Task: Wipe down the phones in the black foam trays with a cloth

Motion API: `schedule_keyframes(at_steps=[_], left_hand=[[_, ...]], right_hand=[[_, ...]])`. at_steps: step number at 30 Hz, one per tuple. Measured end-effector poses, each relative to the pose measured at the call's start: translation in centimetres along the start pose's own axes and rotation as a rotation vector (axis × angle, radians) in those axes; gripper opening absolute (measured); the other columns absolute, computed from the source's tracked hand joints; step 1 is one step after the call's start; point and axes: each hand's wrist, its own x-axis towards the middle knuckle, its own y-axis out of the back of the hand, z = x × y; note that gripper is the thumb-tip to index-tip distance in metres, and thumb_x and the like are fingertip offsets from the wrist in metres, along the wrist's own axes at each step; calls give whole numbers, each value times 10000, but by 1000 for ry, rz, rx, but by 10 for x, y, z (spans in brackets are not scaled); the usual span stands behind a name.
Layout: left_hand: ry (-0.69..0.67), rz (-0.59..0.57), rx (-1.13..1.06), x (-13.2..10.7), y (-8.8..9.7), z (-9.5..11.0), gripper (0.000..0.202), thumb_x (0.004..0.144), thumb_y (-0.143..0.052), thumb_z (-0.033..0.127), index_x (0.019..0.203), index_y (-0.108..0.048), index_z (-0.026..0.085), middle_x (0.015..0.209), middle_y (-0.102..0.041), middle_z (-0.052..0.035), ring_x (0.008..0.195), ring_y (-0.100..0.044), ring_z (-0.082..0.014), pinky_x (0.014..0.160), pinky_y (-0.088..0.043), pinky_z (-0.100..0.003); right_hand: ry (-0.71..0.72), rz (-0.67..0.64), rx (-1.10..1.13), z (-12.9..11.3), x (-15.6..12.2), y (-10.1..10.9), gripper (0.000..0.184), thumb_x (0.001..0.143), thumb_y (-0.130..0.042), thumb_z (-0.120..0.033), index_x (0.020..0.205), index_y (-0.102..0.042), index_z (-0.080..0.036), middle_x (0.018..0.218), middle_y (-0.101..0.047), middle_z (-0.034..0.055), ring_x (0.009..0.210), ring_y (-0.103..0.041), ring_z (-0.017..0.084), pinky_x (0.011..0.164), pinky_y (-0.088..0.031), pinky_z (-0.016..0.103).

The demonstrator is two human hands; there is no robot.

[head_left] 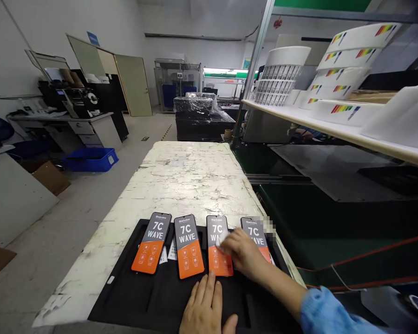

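The left hand is laid open and palm-down on a black foam tray, its fingers extended. The right hand, in a light blue sleeve, is curled over the third of four phones, and a small white piece is pinched at its fingertips, though that piece is blurred by motion. It is partly covering the fourth phone as well.

The four Blackview 7C Wave phones are set side by side in the tray, tilted slightly in the view, each with a grey and orange printed front. Two white paper slips are seen between the first and second phones.

The tray rests on a worn, scuffed white table. To the right, two stacks of white label rolls with rainbow stripes are kept on a white shelf, above a dark green bench. Beyond the table, one plastic-wrapped pallet is placed. To the left, on a grey floor, one blue crate and a cardboard sheet are lying, near a desk carrying a machine. One door is set in the far wall.
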Motion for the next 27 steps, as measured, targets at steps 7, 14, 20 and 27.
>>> schedule_keyframes(at_steps=[7,14,20,27], left_hand=[[72,-4,-61,-3,3,-1,473,918,-470,580,1096,-664,187,1272,-656,-27,1063,-634,-208,812,-545,-329],[166,95,-118,-6,-14,8,465,920,-440,578,1047,-668,193,1223,-682,-27,1040,-630,-225,817,-509,-375],[199,43,-134,-1,-5,9,446,943,-418,543,1037,-666,185,1255,-665,-37,1072,-622,-234,842,-506,-386],[205,113,-129,3,-6,8,510,961,-348,587,984,-675,195,1170,-706,-27,997,-649,-220,778,-513,-383]], right_hand=[[-96,135,-35,25,56,3,274,849,-461,-17,927,-675,-170,905,-684,97,885,-536,236,797,-425,372],[122,-87,75,-25,-38,-5,235,906,-486,-93,979,-668,-222,822,-681,55,788,-552,207,842,-419,398],[-57,118,-34,21,42,1,231,857,-527,-56,893,-699,-204,843,-708,67,815,-582,217,770,-441,365],[77,28,47,-11,6,-11,235,856,-507,-60,864,-677,-221,765,-678,49,784,-570,217,759,-472,363]])
